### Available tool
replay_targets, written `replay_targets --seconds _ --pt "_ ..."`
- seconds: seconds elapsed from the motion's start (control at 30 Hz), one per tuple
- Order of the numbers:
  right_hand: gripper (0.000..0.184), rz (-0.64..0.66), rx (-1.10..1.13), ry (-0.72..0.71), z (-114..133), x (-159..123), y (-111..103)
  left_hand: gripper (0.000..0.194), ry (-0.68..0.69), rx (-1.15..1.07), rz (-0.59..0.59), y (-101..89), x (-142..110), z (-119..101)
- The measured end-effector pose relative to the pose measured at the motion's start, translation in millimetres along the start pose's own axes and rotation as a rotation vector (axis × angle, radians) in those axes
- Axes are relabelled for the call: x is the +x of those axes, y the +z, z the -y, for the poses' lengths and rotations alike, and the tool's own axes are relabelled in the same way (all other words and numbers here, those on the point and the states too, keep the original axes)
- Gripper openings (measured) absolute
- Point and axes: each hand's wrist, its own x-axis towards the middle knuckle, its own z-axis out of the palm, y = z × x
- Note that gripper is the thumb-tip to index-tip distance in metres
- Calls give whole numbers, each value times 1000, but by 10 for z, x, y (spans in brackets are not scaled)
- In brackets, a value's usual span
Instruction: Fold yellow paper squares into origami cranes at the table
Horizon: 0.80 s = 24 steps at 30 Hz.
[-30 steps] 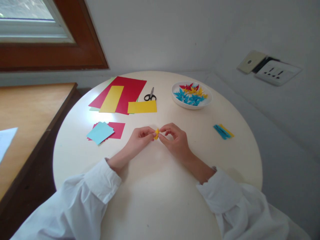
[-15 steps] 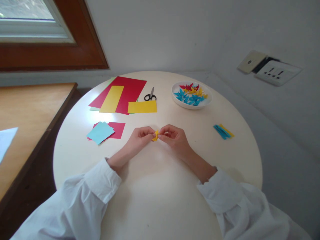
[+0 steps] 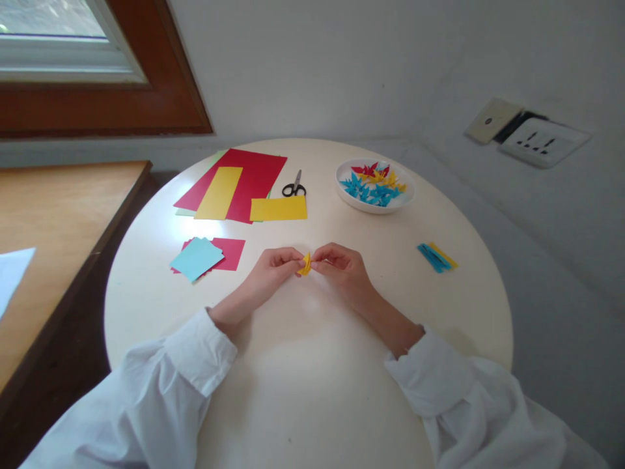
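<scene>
Between my two hands is a small folded piece of yellow paper [image 3: 306, 264], held just above the middle of the table. My left hand [image 3: 277, 268] pinches its left side between thumb and fingers. On the other side, my right hand [image 3: 342, 264] pinches the paper's right edge. The fingertips cover part of the folds. Left of my hands lies a stack of light blue and red paper squares [image 3: 197, 258]. Off to the right rest several narrow folded blue and yellow paper strips [image 3: 435, 258].
A white round dish [image 3: 375, 209] at the back right holds several blue, yellow and red folded paper pieces. Black-handled scissors [image 3: 293, 189] lie beside yellow paper rectangles [image 3: 278, 209] and red sheets [image 3: 258, 170]. A wooden desk [image 3: 73, 195] stands to the left of the round table [image 3: 312, 391].
Both hands stay in nearly the same place. The yellow paper has turned slightly, showing a little more of its face, and the right fingertips have shifted minutely.
</scene>
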Motion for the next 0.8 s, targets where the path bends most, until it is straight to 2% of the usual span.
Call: replay_targets --seconds 0.23,0.5,0.8 --pt "11 7 3 -8 -7 -8 -2 18 -5 -20 31 6 -7 -43" --pt "7 -8 -62 -106 -5 -26 17 20 25 -10 38 12 -2 -49" --pt "10 -45 -95 -104 2 -20 9 24 66 65 -68 41 1 -31"
